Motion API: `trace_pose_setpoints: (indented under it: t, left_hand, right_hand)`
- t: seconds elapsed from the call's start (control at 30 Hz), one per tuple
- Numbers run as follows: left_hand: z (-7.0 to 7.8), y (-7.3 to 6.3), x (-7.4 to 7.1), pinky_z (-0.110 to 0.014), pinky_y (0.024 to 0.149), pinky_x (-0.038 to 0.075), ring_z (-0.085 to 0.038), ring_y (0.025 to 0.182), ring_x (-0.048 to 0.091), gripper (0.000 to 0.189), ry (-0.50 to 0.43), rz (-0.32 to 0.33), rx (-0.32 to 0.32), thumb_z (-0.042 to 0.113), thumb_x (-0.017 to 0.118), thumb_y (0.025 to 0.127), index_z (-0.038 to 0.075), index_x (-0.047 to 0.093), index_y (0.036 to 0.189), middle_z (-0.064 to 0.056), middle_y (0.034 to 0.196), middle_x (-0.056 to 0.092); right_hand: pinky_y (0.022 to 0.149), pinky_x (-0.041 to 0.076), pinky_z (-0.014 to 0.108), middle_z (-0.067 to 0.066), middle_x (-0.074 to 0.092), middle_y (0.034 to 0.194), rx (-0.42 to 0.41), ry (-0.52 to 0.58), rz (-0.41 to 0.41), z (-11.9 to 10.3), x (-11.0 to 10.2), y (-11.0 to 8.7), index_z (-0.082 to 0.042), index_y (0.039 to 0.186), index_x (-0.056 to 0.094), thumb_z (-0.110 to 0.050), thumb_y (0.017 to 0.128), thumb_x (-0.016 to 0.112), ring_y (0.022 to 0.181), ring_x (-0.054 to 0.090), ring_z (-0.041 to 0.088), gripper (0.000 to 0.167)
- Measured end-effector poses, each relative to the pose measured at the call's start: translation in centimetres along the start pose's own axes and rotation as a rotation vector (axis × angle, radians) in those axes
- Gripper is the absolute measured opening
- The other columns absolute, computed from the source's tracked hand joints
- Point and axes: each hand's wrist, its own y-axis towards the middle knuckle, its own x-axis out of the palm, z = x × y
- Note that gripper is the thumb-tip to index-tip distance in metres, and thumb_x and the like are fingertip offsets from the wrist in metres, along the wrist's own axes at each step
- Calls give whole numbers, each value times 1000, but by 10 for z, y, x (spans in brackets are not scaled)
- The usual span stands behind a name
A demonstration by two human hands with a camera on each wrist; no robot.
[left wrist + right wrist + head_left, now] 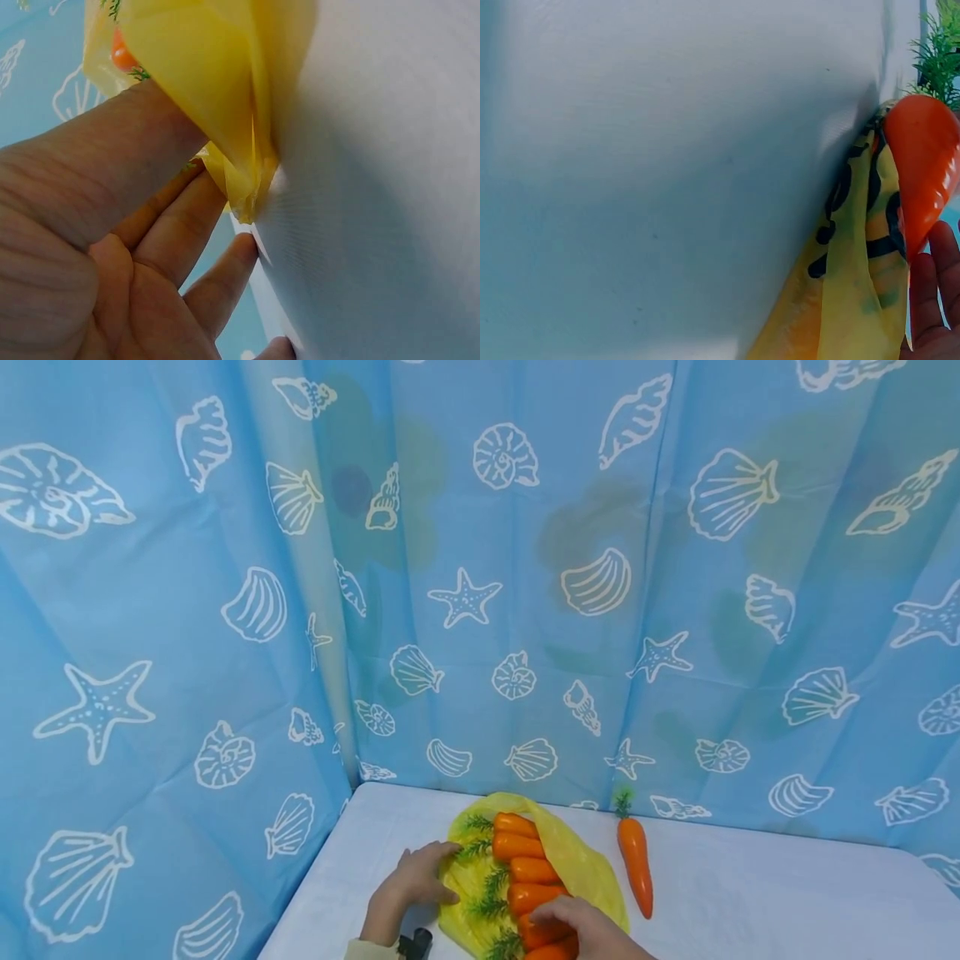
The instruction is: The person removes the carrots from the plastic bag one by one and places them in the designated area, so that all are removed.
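Observation:
A yellow plastic bag (592, 868) lies spread on the table with several orange toy carrots (517, 847) in a row on it, their green tops (491, 893) toward the left. My left hand (420, 877) touches the bag's left edge, thumb and fingers spread apart. In the left wrist view, yellow plastic (202, 60) covers the thumb's tip and the fingers are fairly straight. Over the nearest carrots rests my right hand (585, 927). The right wrist view shows its fingers (949, 262) straight beside a carrot's tip (922, 165); black markings show on the bag there.
A single carrot (636, 864) lies to the right of the bag, top pointing away. The white table (750, 893) meets a blue shell-patterned curtain (510, 568) at the back and left. A small black object (416, 942) shows by the left wrist.

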Motion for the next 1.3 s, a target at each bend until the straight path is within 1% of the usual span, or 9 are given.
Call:
trace_pose_setpoints:
  t: [0.2, 0.57, 0.7, 0.83, 0.87, 1.0, 1.07, 1.2, 1.3]
  left_hand:
    - [1, 1, -1, -75, 114, 14, -45, 134, 46, 65, -10, 0, -5, 18, 84, 76, 9, 58, 135, -17, 140, 57]
    - [2, 4, -2, -74, 114, 13, -45, 134, 46, 65, -7, 10, -15, 18, 85, 75, 9, 59, 135, -17, 140, 57]
    - [1, 3, -3, -75, 114, 14, -44, 134, 46, 65, -1, 5, -6, 18, 84, 76, 9, 58, 135, -17, 140, 57]
    - [0, 2, -4, -75, 113, 14, -45, 134, 46, 66, 8, 5, 5, 17, 85, 75, 9, 58, 135, -17, 141, 56]
    - [0, 2, -4, -75, 113, 14, -45, 134, 46, 66, 9, 6, 8, 17, 85, 75, 9, 58, 135, -17, 141, 56]
    - [0, 3, -3, -76, 113, 14, -45, 134, 46, 67, 16, 8, 14, 16, 85, 75, 9, 58, 135, -17, 141, 56]
    - [0, 3, -3, -76, 113, 14, -45, 134, 46, 67, 18, 12, 11, 16, 85, 74, 9, 58, 135, -17, 141, 56]
    - [1, 2, -2, -75, 114, 13, -45, 135, 45, 67, 14, 13, 2, 15, 85, 73, 9, 59, 135, -17, 141, 56]
    - [0, 2, -2, -76, 113, 14, -45, 134, 46, 67, 10, 11, 3, 13, 85, 73, 9, 59, 134, -17, 140, 57]
  right_hand:
    - [90, 54, 35, -4, 62, 119, 62, 82, -21, 1, 3, -1, -22, 123, 63, -41, 81, 80, 102, 57, 17, 49]
    - [83, 50, 19, -7, 66, 112, 20, 69, -61, 4, 5, 5, -21, 116, 68, -35, 85, 77, 94, 58, 7, 36]
    - [82, 51, 18, -8, 67, 112, -70, 19, -73, 11, 6, 9, -20, 114, 69, -34, 88, 74, 94, 58, 3, 30]
    - [82, 51, 17, -15, 67, 114, -213, -69, -94, 43, 10, 22, -27, 115, 68, -37, 92, 68, 96, 58, -3, 25]
    - [82, 52, 18, -15, 67, 114, -209, -67, -98, 44, 11, 23, -27, 115, 68, -36, 93, 68, 95, 58, -3, 24]
    - [81, 51, 15, -16, 67, 110, -200, -33, -110, 33, 13, 18, -23, 114, 68, -34, 95, 64, 92, 57, -5, 22]
    - [81, 50, 16, -14, 67, 107, -159, -18, -108, 15, 14, 11, -17, 112, 68, -31, 95, 64, 90, 56, -4, 22]
    - [80, 51, 17, -18, 66, 107, -205, -105, -96, 19, 18, 12, -18, 113, 68, -35, 97, 61, 90, 55, -8, 24]
    - [79, 52, 18, -19, 67, 105, -193, -173, -87, 20, 21, 15, -20, 112, 70, -37, 97, 61, 89, 55, -9, 24]
